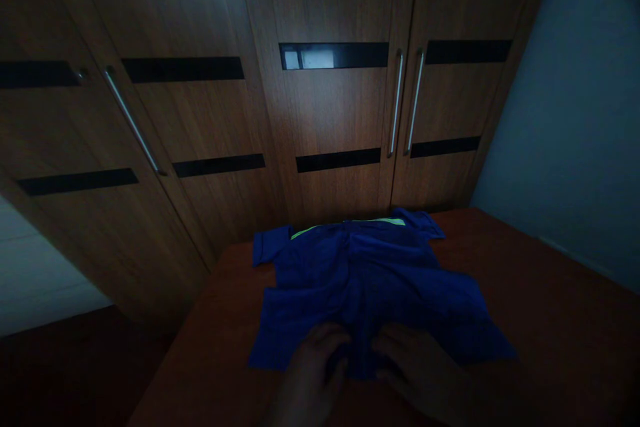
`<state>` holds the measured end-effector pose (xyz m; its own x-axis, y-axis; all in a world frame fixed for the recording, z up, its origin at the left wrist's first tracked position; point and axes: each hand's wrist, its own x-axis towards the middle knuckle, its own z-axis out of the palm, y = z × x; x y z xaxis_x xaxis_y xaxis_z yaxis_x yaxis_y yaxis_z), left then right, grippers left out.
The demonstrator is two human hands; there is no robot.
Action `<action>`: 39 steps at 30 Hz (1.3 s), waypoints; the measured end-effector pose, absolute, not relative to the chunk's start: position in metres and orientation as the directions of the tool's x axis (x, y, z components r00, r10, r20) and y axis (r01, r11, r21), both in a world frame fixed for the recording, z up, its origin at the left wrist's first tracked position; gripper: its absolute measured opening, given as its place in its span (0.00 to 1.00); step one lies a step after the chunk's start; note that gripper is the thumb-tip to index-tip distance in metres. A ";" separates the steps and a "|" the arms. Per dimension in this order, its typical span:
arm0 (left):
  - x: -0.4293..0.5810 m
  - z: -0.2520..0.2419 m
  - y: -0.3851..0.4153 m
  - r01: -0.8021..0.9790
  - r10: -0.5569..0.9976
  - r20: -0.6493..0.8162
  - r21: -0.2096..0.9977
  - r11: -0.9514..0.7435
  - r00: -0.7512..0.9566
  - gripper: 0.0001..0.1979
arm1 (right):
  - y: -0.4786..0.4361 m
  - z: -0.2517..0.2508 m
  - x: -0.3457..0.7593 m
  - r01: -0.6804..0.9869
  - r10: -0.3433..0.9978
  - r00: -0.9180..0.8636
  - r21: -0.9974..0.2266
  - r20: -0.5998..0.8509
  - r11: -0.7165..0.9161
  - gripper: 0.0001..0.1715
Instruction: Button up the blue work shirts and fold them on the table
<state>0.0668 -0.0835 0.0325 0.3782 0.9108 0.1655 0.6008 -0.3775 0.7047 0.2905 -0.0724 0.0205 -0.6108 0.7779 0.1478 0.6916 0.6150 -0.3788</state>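
A blue short-sleeved shirt (310, 250) with bright yellow-green shoulder stripes lies spread on the reddish-brown tabletop (215, 347). Over its lower part is blue cloth that looks like a pair of shorts (425, 293), its two legs spread toward me. My left hand (317, 363) is at the near middle of the shorts, its curled fingers and thumb on the cloth. Facing it, my right hand (415, 360) curls its fingers on the cloth just right of the middle. A narrow strip of blue cloth shows between the hands. Dim light hides the fingertips.
A tall wooden wardrobe (330, 107) with dark inset strips and long metal handles (395, 103) stands behind the table's far edge. A pale wall (575, 120) rises at the right. On the left are a white surface (35, 273) and dark floor.
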 end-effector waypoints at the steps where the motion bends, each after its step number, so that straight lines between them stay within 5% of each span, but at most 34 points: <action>1: 0.068 0.034 -0.084 0.581 0.911 0.164 0.724 -0.372 0.379 0.21 | -0.073 0.020 0.290 0.694 0.779 -0.611 -0.376 0.141 0.613 0.15; 18: 0.073 0.035 -0.086 0.516 0.913 0.128 0.791 -0.329 0.387 0.15 | -0.067 0.011 0.278 0.682 0.695 -0.700 -0.135 0.162 0.719 0.10; 27: 0.072 0.034 -0.084 0.481 0.919 0.132 0.819 -0.312 0.372 0.18 | -0.067 0.016 0.285 0.593 0.769 -0.617 -0.544 0.167 0.594 0.10; 32: 0.078 0.040 -0.090 0.424 0.920 0.092 0.867 -0.262 0.381 0.13 | -0.059 0.026 0.287 0.492 0.885 -0.423 -0.770 0.196 0.406 0.09; 39: 0.100 0.023 -0.106 0.432 0.919 0.028 0.877 -0.212 0.392 0.14 | -0.052 0.048 0.278 0.298 0.951 -0.242 -0.919 0.190 0.259 0.13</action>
<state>0.0995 -0.1061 0.0229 0.3922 0.9194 0.0284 0.4323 -0.2115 0.8766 0.2779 -0.0519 0.0481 -0.2421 0.9515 0.1901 0.2978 0.2593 -0.9187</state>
